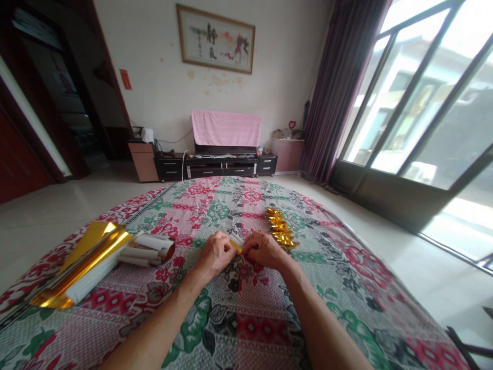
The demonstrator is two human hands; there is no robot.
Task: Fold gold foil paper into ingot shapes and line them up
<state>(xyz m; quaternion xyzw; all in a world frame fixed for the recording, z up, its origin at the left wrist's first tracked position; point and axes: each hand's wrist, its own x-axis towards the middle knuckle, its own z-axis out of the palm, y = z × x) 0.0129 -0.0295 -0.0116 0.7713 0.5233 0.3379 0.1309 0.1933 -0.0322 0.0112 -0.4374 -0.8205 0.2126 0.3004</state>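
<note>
Head view. A floral cloth in red, green and white (pixel 246 318) is covering a broad surface that is filling the lower half of the frame. Pale floor tiles (pixel 77 195) are surrounding it. A low dark media cabinet (pixel 215 165) is standing against the far wall, with a pink towel draped over a screen (pixel 226 128) above it and a framed ink painting (pixel 215 39) hanging higher up. Purple curtains (pixel 342 87) are hanging beside a large dark-framed glass door (pixel 423 113) on the right; a dark wooden doorway (pixel 46 103) is opening on the left.

On the cloth at left, a stack of shiny gold foil sheets with white backing (pixel 87 264) is lying partly rolled. Beyond the hands, a row of small folded gold foil pieces (pixel 280 228) is sitting in a line, just beside the right hand.

The left hand (pixel 215 254) and right hand (pixel 264 250) are resting close together on the cloth near its middle. Both are curled, fingers pressed together, pinching between them a small gold-and-white foil paper piece (pixel 236 242). The piece is lying low against the cloth, its ends hidden under the fingers; only a short strip is showing in the gap between the hands. Both forearms are stretching in from the bottom edge.
</note>
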